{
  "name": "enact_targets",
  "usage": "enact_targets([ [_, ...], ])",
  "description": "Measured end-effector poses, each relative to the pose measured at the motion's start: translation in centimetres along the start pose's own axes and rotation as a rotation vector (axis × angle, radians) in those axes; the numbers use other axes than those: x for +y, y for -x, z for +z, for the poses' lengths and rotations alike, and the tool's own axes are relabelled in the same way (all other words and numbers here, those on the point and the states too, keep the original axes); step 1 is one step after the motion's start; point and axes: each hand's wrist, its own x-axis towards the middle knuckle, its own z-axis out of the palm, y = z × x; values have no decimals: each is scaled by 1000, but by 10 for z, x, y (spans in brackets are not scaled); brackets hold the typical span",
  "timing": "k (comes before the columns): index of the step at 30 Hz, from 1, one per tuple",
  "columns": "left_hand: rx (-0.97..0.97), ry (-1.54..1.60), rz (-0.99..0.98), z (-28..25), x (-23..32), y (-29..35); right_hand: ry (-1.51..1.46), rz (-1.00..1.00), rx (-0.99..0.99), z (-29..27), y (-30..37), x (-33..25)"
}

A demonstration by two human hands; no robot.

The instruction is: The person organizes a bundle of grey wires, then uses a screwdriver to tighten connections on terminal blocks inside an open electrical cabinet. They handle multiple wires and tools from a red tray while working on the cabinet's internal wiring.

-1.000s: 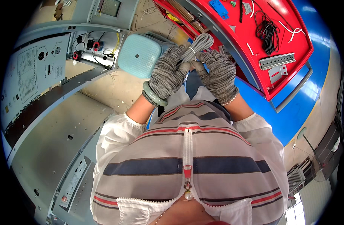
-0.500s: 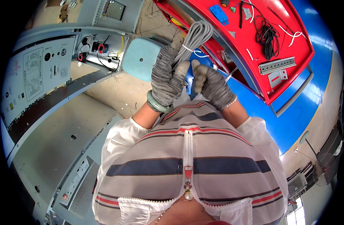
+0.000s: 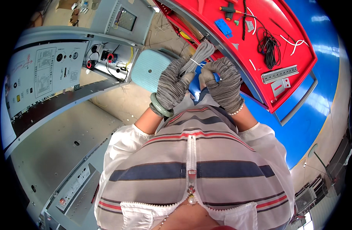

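My left hand, in a grey knitted glove, is closed round a bundle of grey cable. Its loops stick out past the fingers, away from my body, and a thin white tie goes round them. Just to the right, my right hand, gloved the same way, has its fingers curled and thumb pressed in close to the bundle. Whatever may be between those fingertips is hidden. Both hands are in front of my waist.
At the right stands a red-topped cart carrying black cable, a slotted metal rail, a screwdriver and a blue part. Behind my left hand is a light-blue stool. Grey cabinet panels fill the left.
The cable bundle has tipped lower and nearer. My right hand has turned and curled its fingers more, beside the bundle. The surroundings have shifted slightly in view.
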Motion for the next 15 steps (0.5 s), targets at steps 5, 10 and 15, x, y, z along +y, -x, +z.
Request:
enact_targets([
  [5,-90,64,-78,-11,8,6,-431,447,-58,0,-3,1],
  [10,-54,128,-111,-10,15,8,-346,423,-26,3,0,-3],
  [15,-48,18,-129,-11,19,3,118,-128,51,-5,-12,-10],
])
